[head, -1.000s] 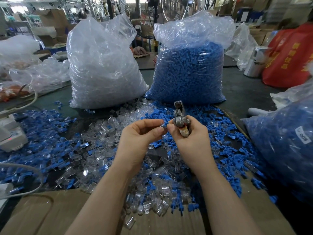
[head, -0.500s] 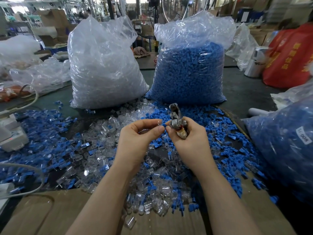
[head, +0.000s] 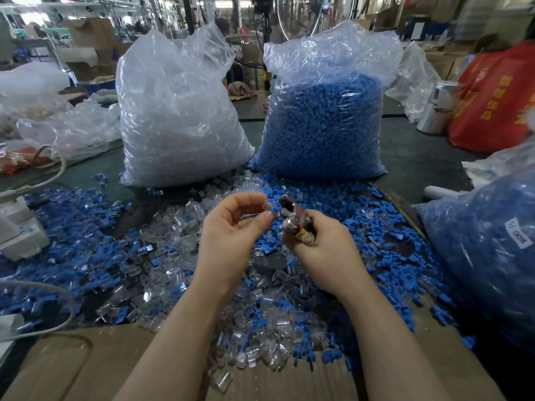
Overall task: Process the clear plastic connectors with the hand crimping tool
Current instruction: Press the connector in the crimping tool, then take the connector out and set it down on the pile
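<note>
Left hand point(head: 231, 235) pinches a blue piece point(head: 272, 204), now raised to the right-gripped crimping tool point(head: 292, 219).

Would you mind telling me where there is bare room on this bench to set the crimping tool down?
Bare cardboard lies at the near left, beside the grey cable, and dark tabletop shows right of the blue bag, before the red bag. Around the left hand and right hand, loose connectors crowd everything.

left hand point(head: 231, 235) pinching blue piece point(head: 271, 204), right hand point(head: 324, 250) gripping crimping tool point(head: 292, 219)
</note>
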`<state>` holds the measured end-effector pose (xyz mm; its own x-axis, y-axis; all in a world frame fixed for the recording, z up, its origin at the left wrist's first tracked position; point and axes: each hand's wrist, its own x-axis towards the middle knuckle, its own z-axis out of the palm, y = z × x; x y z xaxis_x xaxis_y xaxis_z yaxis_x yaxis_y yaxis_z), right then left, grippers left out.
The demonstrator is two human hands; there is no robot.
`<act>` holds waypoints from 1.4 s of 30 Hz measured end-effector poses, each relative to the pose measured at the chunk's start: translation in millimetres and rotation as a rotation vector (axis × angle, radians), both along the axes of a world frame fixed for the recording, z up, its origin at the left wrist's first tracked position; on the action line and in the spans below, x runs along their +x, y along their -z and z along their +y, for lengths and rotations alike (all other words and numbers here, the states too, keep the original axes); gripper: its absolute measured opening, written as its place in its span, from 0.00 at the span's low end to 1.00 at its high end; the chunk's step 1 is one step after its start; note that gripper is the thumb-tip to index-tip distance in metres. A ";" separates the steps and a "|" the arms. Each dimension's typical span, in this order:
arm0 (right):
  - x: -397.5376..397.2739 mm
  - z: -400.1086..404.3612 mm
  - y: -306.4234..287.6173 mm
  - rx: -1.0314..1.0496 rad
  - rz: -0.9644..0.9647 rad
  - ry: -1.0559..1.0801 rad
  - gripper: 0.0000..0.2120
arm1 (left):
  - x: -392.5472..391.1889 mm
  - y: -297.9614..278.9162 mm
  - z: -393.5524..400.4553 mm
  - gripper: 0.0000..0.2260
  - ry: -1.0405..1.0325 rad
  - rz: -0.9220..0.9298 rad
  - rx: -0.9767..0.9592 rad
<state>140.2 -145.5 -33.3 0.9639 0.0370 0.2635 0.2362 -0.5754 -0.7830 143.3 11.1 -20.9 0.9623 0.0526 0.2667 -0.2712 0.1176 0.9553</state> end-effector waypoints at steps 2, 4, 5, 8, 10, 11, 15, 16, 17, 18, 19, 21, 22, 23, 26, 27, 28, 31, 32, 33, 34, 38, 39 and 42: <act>-0.1 0.5 0.3 0.011 0.004 -0.012 0.04 | -0.2 -0.2 -0.3 0.10 0.009 -0.026 0.022; -0.3 0.5 0.3 0.022 0.004 -0.021 0.06 | -0.2 -0.7 0.1 0.10 0.016 -0.046 0.028; -0.3 0.3 0.4 0.023 0.006 -0.025 0.06 | -0.1 -0.9 0.3 0.10 0.022 -0.055 0.032; 0.1 -0.1 1.1 0.023 0.012 -0.033 0.05 | -0.1 -1.1 1.3 0.11 0.033 -0.067 0.040; 0.0 0.0 1.3 0.014 0.012 -0.034 0.04 | 0.3 -0.9 2.1 0.11 0.037 -0.073 0.041; 0.0 0.0 1.2 0.007 0.010 -0.034 0.04 | 0.7 -0.7 2.3 0.11 0.037 -0.077 0.046; -0.1 0.0 0.9 -0.032 0.006 -0.026 0.03 | 1.0 -0.1 2.0 0.12 0.038 -0.080 0.041; -0.1 0.1 0.8 -0.038 0.007 -0.024 0.03 | 1.0 -0.1 1.8 0.12 0.038 -0.079 0.038; -0.3 0.3 0.7 -0.042 0.006 -0.023 0.03 | 1.2 -0.2 1.6 0.12 0.037 -0.076 0.036; -0.4 0.6 0.4 -0.046 0.003 -0.023 0.03 | 1.3 -0.1 1.6 0.11 0.036 -0.074 0.035; -0.7 0.7 0.1 -0.054 -0.003 -0.023 0.03 | 1.5 0.0 1.8 0.11 0.035 -0.073 0.035; -0.9 1.1 -0.4 -0.076 -0.013 -0.019 0.02 | 2.0 0.1 2.4 0.11 0.033 -0.071 0.031; -1.1 1.1 -0.5 -0.084 -0.015 -0.015 0.02 | 1.8 -0.2 2.5 0.11 0.034 -0.072 0.029; -1.3 1.3 -0.6 -0.093 -0.016 -0.008 0.01 | 1.4 -0.4 2.4 0.12 0.036 -0.072 0.026; -1.9 1.7 -0.8 -0.133 -0.035 0.016 0.02 | 0.5 -1.3 1.8 0.13 0.051 -0.075 0.016; -2.1 1.9 -1.0 -0.145 -0.043 0.021 0.02 | 0.3 -1.3 1.7 0.13 0.054 -0.075 0.015; -2.2 2.1 -1.3 -0.156 -0.050 0.024 0.01 | 0.3 -1.2 1.6 0.13 0.057 -0.074 0.015; -1.9 2.1 -1.3 -0.191 -0.068 0.035 0.01 | 1.0 -0.5 1.8 0.13 0.058 -0.077 0.014; -2.0 2.5 -1.3 -0.202 -0.069 0.038 0.01 | 0.9 0.0 2.0 0.13 0.058 -0.077 0.014; -2.1 2.9 -1.4 -0.207 -0.069 0.039 0.02 | 1.0 0.4 2.4 0.13 0.056 -0.079 0.012; -2.2 3.2 -1.6 -0.210 -0.069 0.041 0.02 | 0.6 -0.3 2.6 0.13 0.060 -0.078 0.005; -2.6 3.7 -2.1 -0.224 -0.083 0.046 0.02 | 0.4 -0.7 2.3 0.15 0.071 -0.054 0.011; -3.2 4.1 -2.2 -0.221 -0.091 0.046 0.03 | 0.6 -0.3 3.1 0.16 0.080 -0.040 -0.001; -5.2 5.1 -1.5 -0.227 -0.134 0.070 0.09 | 3.2 -2.5 11.5 0.14 0.071 0.102 -0.159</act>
<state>135.0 -140.5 -31.8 0.9232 0.0446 0.3817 0.2829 -0.7510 -0.5966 146.5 22.6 -18.4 0.9867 0.0175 0.1618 -0.1600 0.2841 0.9454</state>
